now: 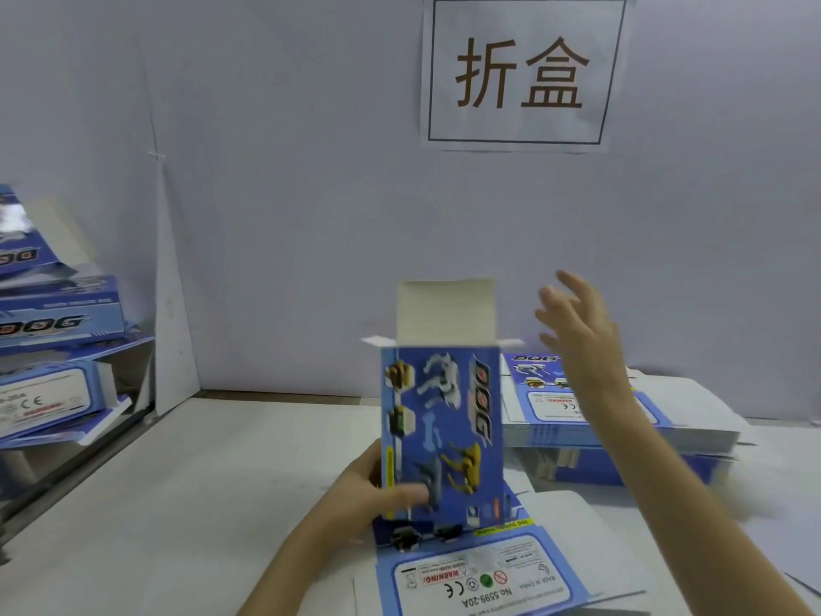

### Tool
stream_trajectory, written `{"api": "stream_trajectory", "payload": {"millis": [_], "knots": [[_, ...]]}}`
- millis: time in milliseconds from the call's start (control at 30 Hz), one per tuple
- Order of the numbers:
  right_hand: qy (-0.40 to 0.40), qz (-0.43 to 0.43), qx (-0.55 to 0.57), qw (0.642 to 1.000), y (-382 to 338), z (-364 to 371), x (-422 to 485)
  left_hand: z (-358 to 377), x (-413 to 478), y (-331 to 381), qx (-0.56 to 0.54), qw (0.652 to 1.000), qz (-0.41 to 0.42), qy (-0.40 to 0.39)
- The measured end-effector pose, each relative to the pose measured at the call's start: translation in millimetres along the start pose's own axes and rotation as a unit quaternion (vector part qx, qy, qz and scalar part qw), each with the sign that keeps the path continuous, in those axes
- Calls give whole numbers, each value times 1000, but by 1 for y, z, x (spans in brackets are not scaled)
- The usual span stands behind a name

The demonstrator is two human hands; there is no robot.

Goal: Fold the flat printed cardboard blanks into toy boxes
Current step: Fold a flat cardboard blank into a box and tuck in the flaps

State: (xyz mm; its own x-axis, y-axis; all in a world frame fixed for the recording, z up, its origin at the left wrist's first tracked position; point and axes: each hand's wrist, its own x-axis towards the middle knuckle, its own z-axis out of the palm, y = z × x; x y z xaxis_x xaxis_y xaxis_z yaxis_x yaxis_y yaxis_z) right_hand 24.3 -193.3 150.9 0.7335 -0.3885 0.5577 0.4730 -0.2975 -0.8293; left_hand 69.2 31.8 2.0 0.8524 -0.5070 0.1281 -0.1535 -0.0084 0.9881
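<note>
A blue printed toy box [444, 420] with dog pictures stands upright in the middle, its plain top flap [446, 311] sticking up open. My left hand [377, 491] grips the box at its lower left, thumb across the front. My right hand [577, 324] is raised to the right of the box with fingers spread, touching nothing. A flat blank [480, 575] with a white warning label lies on the table just below the box. A stack of flat blanks [622, 420] lies behind my right arm.
Folded blue boxes [57, 322] are piled at the left on a lower shelf. A grey wall with a paper sign [520, 73] stands behind the white table [200, 504]. A white board [173, 313] leans in the left corner.
</note>
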Motion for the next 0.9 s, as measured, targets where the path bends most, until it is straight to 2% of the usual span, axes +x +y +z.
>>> {"api": "stream_trajectory", "payload": {"millis": [33, 67, 100, 133, 167, 200, 233, 267, 300, 367, 500, 533, 667, 733, 833, 900], "knots": [[24, 9, 6, 1000, 9, 1, -15, -1, 1, 4, -26, 998, 17, 50], [7, 12, -10, 1000, 20, 1, -31, -3, 2, 8, -50, 993, 33, 98], [-61, 14, -43, 997, 30, 2, -48, -6, 4, 12, -72, 986, 44, 142], [-182, 16, -91, 979, 39, 3, -63, -10, 5, 15, -88, 978, 55, 183], [-332, 30, -151, 931, 48, 5, -78, -15, 5, 18, -90, 970, 70, 214], [-471, 48, -219, 853, 58, 8, -90, -21, 5, 20, -83, 965, 86, 235], [-566, 55, -288, 770, 72, 12, -101, -27, 4, 22, -73, 961, 97, 247], [-611, 38, -356, 706, 88, 19, -110, -33, 3, 23, -67, 959, 101, 254], [-617, 9, -409, 672, 100, 26, -118, -38, 2, 25, -63, 958, 105, 260], [-593, -43, -446, 668, 112, 39, -126, -46, 1, 29, -62, 953, 112, 275], [-536, -26, -412, 737, 113, 58, -124, -48, 0, 32, -62, 947, 125, 288], [-523, -17, -417, 743, 112, 64, -123, -46, -1, 34, -51, 946, 127, 293], [-516, -9, -460, 722, 116, 81, -123, -51, -12, 48, -72, 946, 82, 305], [-527, -17, -482, 700, 117, 85, -119, -74, -16, 70, -136, 927, 51, 347], [-549, -13, -496, 673, 119, 90, -113, -134, -22, 130, -294, 858, 147, 395], [-557, -4, -494, 668, 118, 93, -113, -166, -23, 166, -344, 836, 180, 387]]}}
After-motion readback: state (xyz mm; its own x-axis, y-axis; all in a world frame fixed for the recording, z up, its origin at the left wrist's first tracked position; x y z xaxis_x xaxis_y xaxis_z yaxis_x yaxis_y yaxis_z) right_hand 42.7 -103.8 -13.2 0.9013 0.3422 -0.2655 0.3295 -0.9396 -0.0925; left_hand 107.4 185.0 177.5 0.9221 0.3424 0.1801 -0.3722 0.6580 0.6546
